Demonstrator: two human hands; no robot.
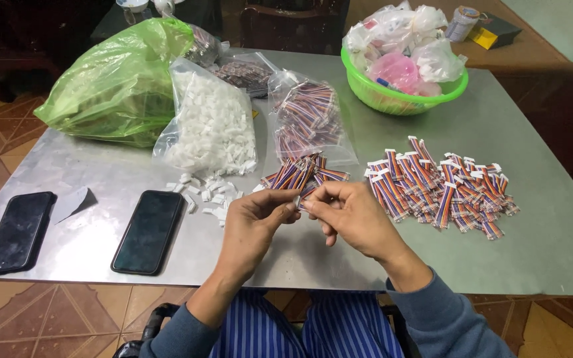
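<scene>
Both hands meet over the near edge of the grey metal table [552, 252]. The left hand [250, 222] pinches its fingertips shut on something tiny, can't really tell what, and the right hand [353, 215] is curled tight around a short striped ribbon cable piece [308, 192]. Just beyond the fingers sits a small bunch of multicoloured ribbon cables [300, 174], with loose white plastic connector housings [207, 192] a bit left of that. Further left are two black phones [148, 231], lying flat. Right of the right hand there's a big pile of finished cables with white ends [442, 189]. Farther back: clear bags of white housings [210, 126] and cables [306, 116], a green plastic bag [117, 83], and a green bowl [392, 99].
</scene>
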